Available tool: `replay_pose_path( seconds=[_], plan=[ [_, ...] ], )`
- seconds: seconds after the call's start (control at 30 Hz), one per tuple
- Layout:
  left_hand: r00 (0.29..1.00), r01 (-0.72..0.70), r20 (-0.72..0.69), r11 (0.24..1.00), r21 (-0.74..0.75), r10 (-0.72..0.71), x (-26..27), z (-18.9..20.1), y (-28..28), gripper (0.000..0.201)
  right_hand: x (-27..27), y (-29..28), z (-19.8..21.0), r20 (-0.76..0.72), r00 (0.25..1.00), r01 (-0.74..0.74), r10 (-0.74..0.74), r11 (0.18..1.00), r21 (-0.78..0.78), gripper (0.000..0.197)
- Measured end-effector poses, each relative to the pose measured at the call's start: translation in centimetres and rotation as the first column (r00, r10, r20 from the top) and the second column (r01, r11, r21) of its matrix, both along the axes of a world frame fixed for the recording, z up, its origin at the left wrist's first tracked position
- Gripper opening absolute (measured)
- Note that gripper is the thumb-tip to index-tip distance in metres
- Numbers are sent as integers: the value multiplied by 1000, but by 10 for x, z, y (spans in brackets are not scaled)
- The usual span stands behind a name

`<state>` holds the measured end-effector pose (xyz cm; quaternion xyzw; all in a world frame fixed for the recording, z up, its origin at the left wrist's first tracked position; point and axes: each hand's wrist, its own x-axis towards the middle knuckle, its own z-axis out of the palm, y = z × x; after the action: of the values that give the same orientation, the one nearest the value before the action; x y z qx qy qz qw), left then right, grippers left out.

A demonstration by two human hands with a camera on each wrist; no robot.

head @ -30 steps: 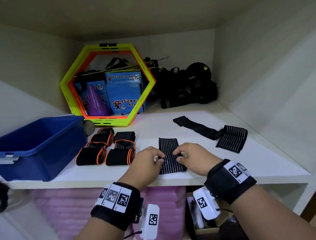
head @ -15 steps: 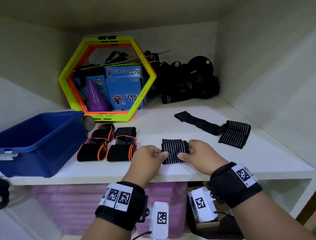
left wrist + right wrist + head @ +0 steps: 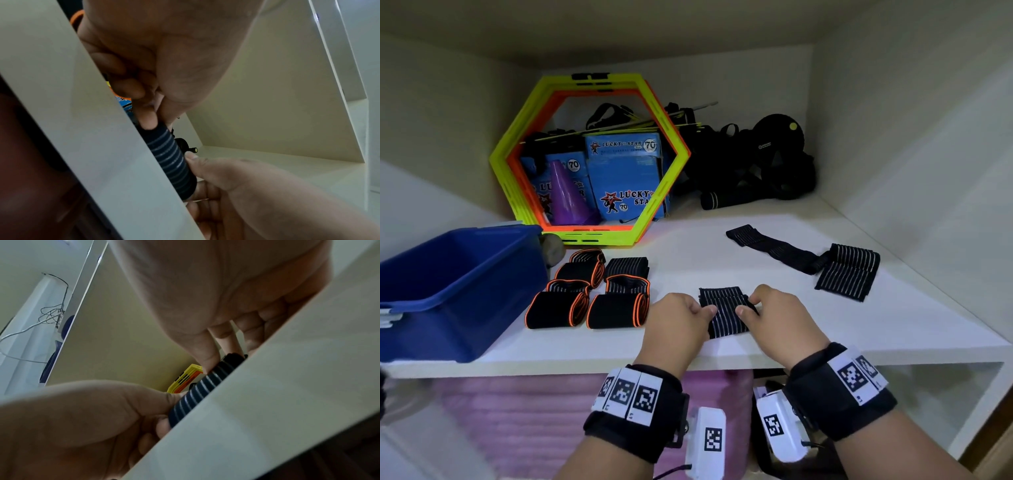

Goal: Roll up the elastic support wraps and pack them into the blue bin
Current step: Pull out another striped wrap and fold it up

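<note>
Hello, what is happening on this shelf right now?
A person is rolling a striped elastic wrap on the white shelf, the left hand and right hand each pinching one end. Several rolled wraps lie beside the blue bin. Another striped wrap lies unrolled to the right.

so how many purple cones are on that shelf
1: the purple cone stands inside the hexagon frame at the back, in front of blue boxes; more may be hidden.
</note>
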<state>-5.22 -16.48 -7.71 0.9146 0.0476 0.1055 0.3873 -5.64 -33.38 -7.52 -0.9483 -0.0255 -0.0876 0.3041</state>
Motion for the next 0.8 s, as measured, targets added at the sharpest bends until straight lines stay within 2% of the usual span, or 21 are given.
replay_pose_path(
  seconds=[0.1,0.23,0.3,0.47,0.6,0.7,0.8],
  plan=[
    [998,-29,61,999,31,27,0,2,0,26,-2,-2,6,-23,999,-29,29,1000,-11,33],
    [995,-5,101,994,110,-6,-3,0,1,25,-2,-8,21,-115,988,-100,107,993,60,31],
    [992,8,128,996,86,-19,-8,-3,2,20,-2,-10,25,-161,975,-132,152,983,130,29],
    [980,40,192,997,61,-51,-18,-7,11,14,0,-2,23,-130,971,-193,202,978,76,23],
    [958,19,282,991,130,-55,-17,-12,18,12,9,13,23,-62,975,-219,214,971,-95,28],
    [935,19,342,978,207,-91,-14,-13,22,7,17,24,30,-67,960,-281,273,941,-187,28],
    [940,32,312,946,323,-138,-13,-8,30,9,26,33,42,-107,941,-338,320,886,-318,28]
  ],
)
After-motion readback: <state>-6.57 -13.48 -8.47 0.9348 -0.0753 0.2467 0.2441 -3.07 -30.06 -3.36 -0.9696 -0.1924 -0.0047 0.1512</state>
